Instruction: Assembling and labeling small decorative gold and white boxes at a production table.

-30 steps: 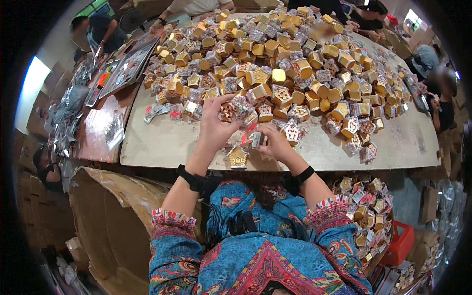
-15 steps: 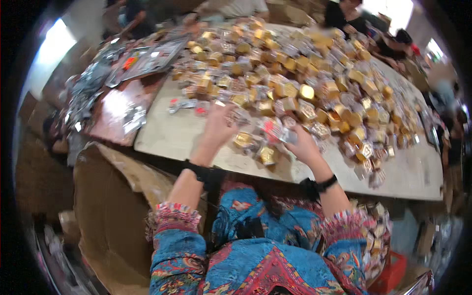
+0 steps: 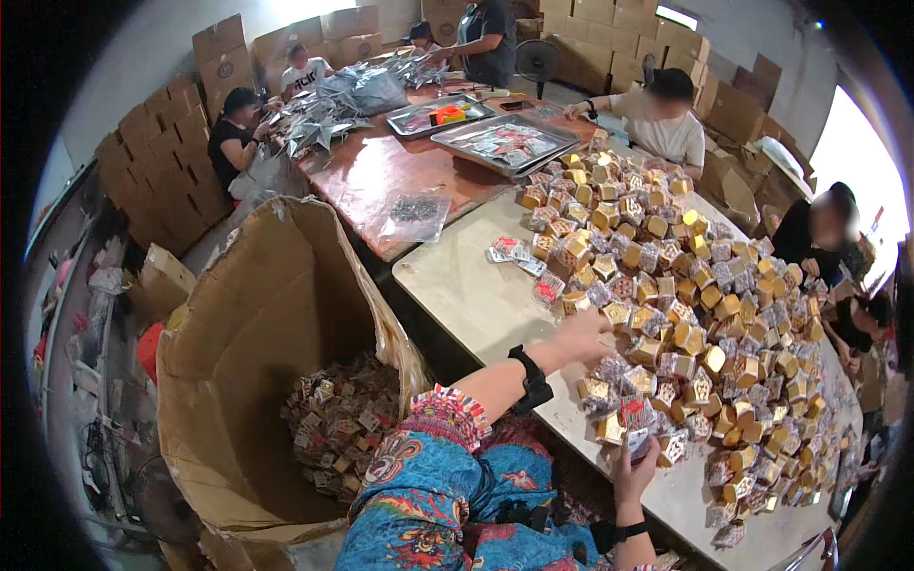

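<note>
Hands and view: since the earlier frames the view has been swung leftward, and the two hands, then held close together at the table's near edge, have been parted.
Left hand: the left hand is now stretched to the near left margin of the pile of gold house-shaped pieces; its fingertips are set among or against the pieces. How far they are spread, and whether anything is gripped, cannot be told.
Right hand: the right hand is closed, with a red-and-white packet pinched between thumb and fingers.
Packet: it is held up by the near edge of the pale table, in front of the pile, tilted toward the wrapped pieces; contact with them cannot be made out.
What the change means: the packet is now supported by the right hand alone, while the left is occupied apart from it at the pile.
Loose packets: other red-printed flat packets are left lying just beyond the left side of the pile.
Cardboard box: more small pieces are now seen inside the tall cardboard box, below the left forearm's side of the table.
Beyond: metal trays are set on a reddish table, near silver star-shaped items.
</note>
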`<action>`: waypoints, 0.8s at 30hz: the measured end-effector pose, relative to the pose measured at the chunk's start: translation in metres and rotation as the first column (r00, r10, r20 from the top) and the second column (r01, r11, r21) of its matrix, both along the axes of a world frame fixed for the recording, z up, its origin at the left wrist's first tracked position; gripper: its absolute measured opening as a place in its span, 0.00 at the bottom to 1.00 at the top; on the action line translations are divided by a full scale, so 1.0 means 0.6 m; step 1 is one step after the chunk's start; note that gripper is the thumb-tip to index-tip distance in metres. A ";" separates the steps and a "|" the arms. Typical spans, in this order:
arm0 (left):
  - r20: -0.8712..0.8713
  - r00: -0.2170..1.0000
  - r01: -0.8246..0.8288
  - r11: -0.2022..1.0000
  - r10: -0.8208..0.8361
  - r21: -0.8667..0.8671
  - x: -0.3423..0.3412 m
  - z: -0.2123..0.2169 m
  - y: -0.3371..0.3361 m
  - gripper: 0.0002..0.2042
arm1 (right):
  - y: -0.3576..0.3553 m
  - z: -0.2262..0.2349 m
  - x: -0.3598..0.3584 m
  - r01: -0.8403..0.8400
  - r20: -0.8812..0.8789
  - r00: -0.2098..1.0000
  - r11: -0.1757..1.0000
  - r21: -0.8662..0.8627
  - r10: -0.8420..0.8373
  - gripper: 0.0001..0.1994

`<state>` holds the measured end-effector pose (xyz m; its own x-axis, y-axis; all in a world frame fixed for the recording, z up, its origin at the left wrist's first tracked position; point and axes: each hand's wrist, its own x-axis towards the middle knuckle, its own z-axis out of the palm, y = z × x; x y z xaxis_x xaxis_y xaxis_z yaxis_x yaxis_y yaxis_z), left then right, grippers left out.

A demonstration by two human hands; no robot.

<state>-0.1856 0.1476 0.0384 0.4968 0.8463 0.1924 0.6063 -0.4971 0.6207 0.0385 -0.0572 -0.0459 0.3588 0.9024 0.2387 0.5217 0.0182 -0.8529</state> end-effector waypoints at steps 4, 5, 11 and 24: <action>0.533 0.681 -0.668 0.724 0.503 0.170 -0.086 0.002 0.124 0.09 | -0.003 -0.020 -0.005 0.006 -0.056 0.998 1.000 0.010 -0.005 0.27; 0.439 0.646 -0.745 0.642 0.625 0.182 -0.118 0.005 0.154 0.09 | -0.008 -0.019 -0.004 0.016 -0.044 0.999 1.000 0.004 -0.016 0.27; -0.198 0.432 -0.804 0.475 0.880 0.358 -0.368 -0.024 0.239 0.19 | -0.023 -0.035 -0.015 0.024 0.036 0.999 0.994 0.103 -0.028 0.26; -0.678 0.344 -0.574 0.717 0.650 0.396 -0.495 -0.052 0.214 0.12 | -0.004 -0.023 -0.017 0.073 0.278 0.956 0.995 0.069 -0.089 0.27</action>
<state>-0.4825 0.2759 0.0071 -0.1713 0.9782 0.1176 0.9553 0.1941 -0.2231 0.0286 -0.0598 -0.0596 0.3412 0.8549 0.3907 0.7416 0.0106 -0.6708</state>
